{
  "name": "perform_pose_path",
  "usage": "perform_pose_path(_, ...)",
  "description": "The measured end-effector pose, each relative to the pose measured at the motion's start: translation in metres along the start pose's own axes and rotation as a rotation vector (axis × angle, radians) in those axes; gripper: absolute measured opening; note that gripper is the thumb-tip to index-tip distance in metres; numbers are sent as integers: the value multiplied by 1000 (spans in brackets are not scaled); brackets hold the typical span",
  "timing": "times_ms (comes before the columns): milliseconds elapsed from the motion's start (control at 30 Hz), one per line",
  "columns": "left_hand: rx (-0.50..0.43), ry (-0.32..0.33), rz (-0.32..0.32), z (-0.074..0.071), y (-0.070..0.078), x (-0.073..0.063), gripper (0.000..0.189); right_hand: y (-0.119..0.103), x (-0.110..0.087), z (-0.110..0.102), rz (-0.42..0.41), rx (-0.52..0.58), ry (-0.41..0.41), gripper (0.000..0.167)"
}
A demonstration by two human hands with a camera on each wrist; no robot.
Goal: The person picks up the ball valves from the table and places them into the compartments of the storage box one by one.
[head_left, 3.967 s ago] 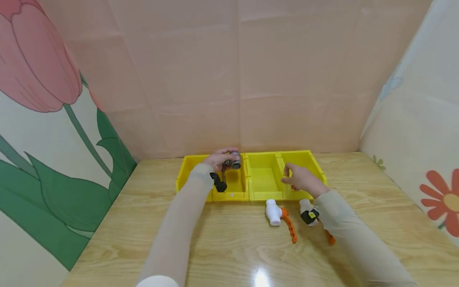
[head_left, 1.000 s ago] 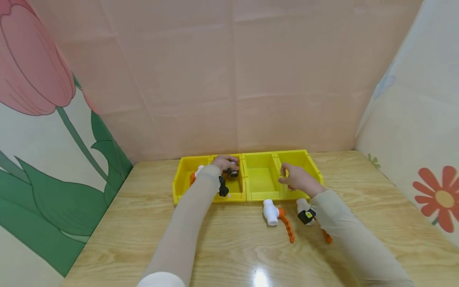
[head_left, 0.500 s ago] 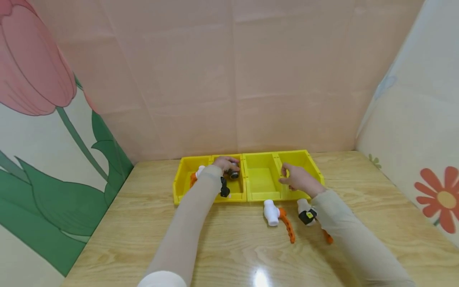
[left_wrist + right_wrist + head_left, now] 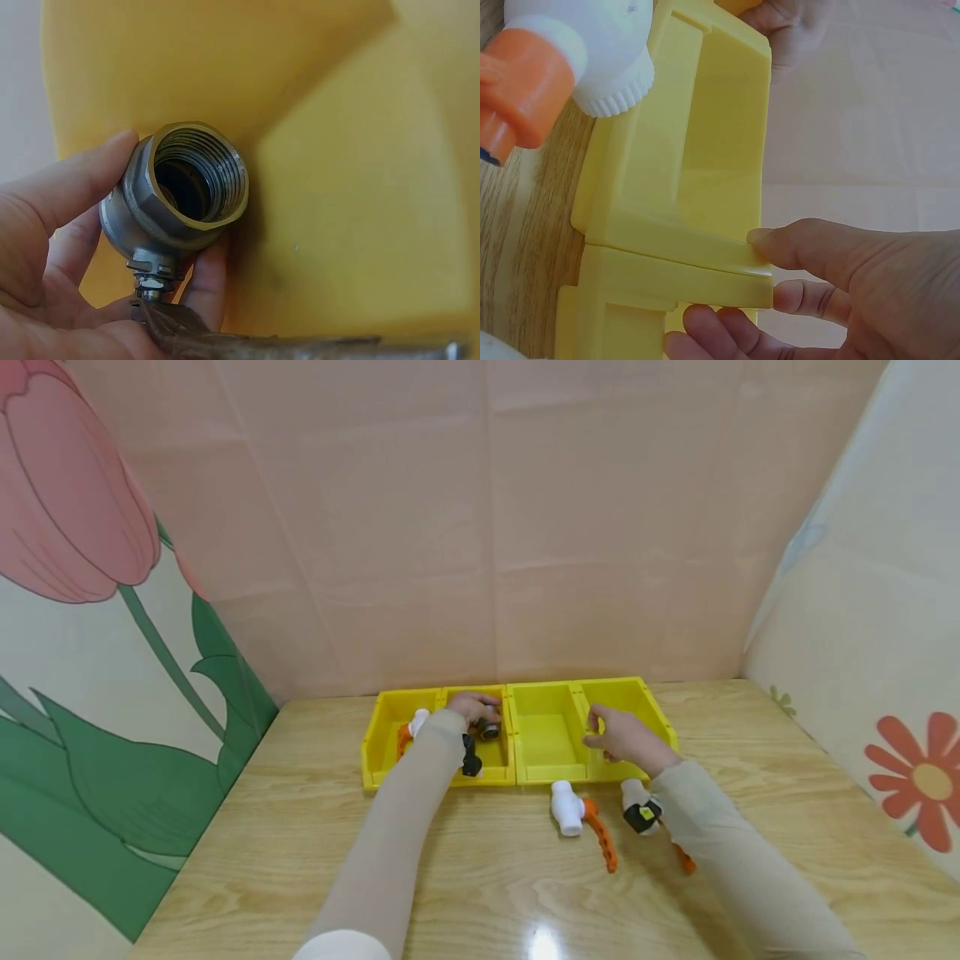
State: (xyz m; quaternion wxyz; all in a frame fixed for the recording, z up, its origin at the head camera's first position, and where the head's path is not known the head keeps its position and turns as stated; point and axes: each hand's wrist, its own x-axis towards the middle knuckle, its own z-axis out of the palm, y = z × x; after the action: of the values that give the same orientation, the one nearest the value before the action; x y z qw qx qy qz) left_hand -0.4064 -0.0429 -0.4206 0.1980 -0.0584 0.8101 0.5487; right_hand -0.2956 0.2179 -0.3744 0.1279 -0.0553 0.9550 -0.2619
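Note:
My left hand (image 4: pixel 468 704) holds a metal ball valve (image 4: pixel 489 728) inside the second yellow bin (image 4: pixel 495 776) from the left. In the left wrist view, thumb and fingers grip the valve body (image 4: pixel 131 221); its threaded opening faces the camera and its long lever (image 4: pixel 270 343) stretches right along the bottom. My right hand (image 4: pixel 628 739) pinches the adjoining walls (image 4: pixel 705 274) of the two right-hand yellow bins, thumb on one side and fingers on the other. In front of these bins lies a white ball valve (image 4: pixel 567 810) with an orange lever.
Another white valve (image 4: pixel 633 790) with an orange lever (image 4: pixel 684 860) lies partly hidden by the right wrist camera. A white and orange valve (image 4: pixel 418 722) sits in the leftmost bin (image 4: pixel 369 768). The bins stand on a wooden table (image 4: pixel 300 793) near the back wall (image 4: pixel 495 527).
Since four seconds ago, my left hand has lowered the metal ball valve into its bin, and the leftmost bin's valve has come into sight. Over the last second both hands stay nearly still.

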Motion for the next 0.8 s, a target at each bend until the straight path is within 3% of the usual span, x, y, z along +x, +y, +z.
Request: perform_pose_path(800,-10,-1,-11,1,2,-9,34,-1,0,1,15,-7,8,23)
